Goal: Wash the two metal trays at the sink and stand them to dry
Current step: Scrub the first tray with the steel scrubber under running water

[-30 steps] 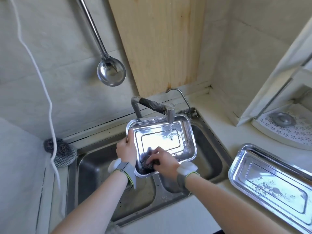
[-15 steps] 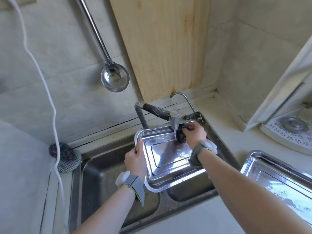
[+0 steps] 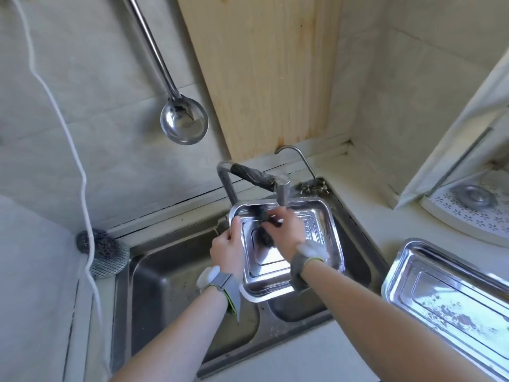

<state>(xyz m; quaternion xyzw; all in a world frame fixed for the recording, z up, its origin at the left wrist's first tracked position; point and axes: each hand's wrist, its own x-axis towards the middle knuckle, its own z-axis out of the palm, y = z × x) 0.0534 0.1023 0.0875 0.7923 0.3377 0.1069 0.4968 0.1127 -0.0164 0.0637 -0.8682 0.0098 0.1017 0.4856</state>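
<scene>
Double-basin steel sink (image 3: 165,285), set into a pale worktop (image 3: 385,230). First metal tray (image 3: 271,274) is over the right-hand basin, open side up, its far end under the spout of the tap (image 3: 282,191), its near end jutting over the divider between the basins.

Left hand (image 3: 227,252): fingers curled over the tray's left rim, thumb on top, gripping it. Band on the wrist.

Right hand (image 3: 286,227): inside the tray, fingers bunched round a dark scrubber (image 3: 264,235), which is pressed to the tray floor towards the far left corner. Band on this wrist too. The hand is slightly blurred.

Second metal tray (image 3: 440,274): flat on the worktop to the right of the sink, open side up, well apart from both hands. Dark specks across its floor.

Surroundings: steel ladle (image 3: 184,122) hanging against the tiled wall above the sink; a pale wooden board (image 3: 261,73) upright behind the tap; a steel-wool ball (image 3: 103,252) in the back left corner beside the sink; a white cord (image 3: 82,188) trailing down across it.
</scene>
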